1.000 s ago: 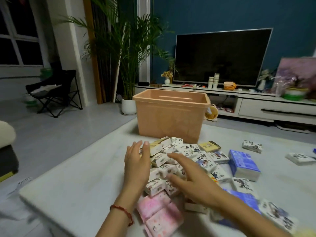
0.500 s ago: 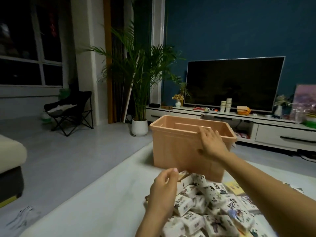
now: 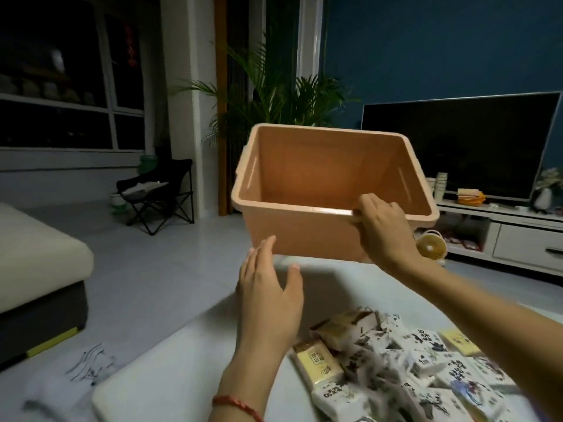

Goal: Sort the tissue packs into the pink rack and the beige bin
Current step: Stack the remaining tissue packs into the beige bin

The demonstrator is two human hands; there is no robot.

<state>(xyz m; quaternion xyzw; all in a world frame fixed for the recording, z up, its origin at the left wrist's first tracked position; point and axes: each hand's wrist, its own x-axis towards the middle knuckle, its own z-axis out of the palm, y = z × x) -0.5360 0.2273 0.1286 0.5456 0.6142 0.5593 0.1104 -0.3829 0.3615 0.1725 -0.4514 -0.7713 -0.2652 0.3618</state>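
The beige bin [image 3: 304,233] is tilted toward me above the far end of the white table [image 3: 189,376], its empty inside showing. My right hand [image 3: 385,229] grips the bin's near rim, fingers curled over the edge. My left hand [image 3: 268,296] is held open just below and left of the bin's near wall, not clearly touching it. A heap of tissue packs [image 3: 405,367], mostly white with black print, lies at the lower right of the table. The pink rack is not in view.
A sofa corner [image 3: 39,269] stands at the left. A folding chair [image 3: 158,196] and a potted palm [image 3: 274,92] are behind the bin. A TV [image 3: 457,147] sits on a low white cabinet [image 3: 502,239] at the right, with a small fan [image 3: 429,246] in front.
My right hand took hold of the bin's near rim and tipped the bin toward me, off the table. My left hand rose from the tissue heap toward the bin. The camera tilted up.
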